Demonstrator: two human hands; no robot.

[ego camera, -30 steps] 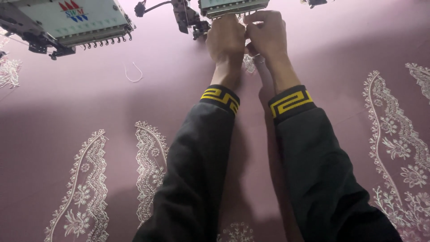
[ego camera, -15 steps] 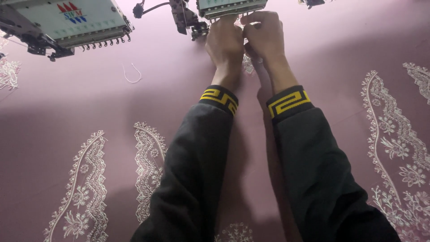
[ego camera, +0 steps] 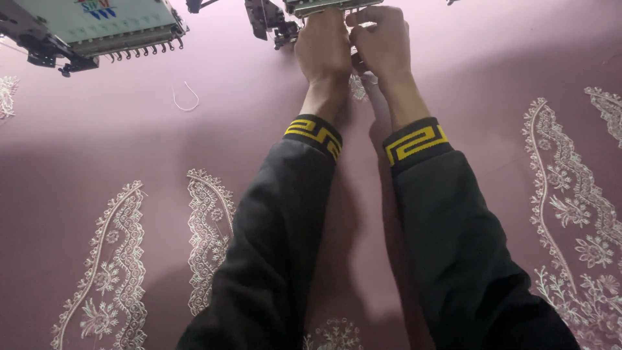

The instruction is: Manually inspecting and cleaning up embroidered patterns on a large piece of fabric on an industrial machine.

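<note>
Both hands work side by side at the foot of an embroidery machine head (ego camera: 324, 6) at the top edge of the frame; the left hand (ego camera: 322, 46) is curled with its fingers hidden beneath the head, and whether they pinch anything cannot be told; the right hand (ego camera: 382, 42) is also curled, fingertips bent toward the needle area, its hold equally unclear. Dark sleeves with black-and-yellow patterned cuffs (ego camera: 414, 141) stretch across mauve fabric (ego camera: 259, 116) bearing white lace-like embroidered motifs (ego camera: 207, 240); a second machine head (ego camera: 97, 26) sits well apart at upper left, a loose loop of white thread (ego camera: 184, 98) lying near it.
</note>
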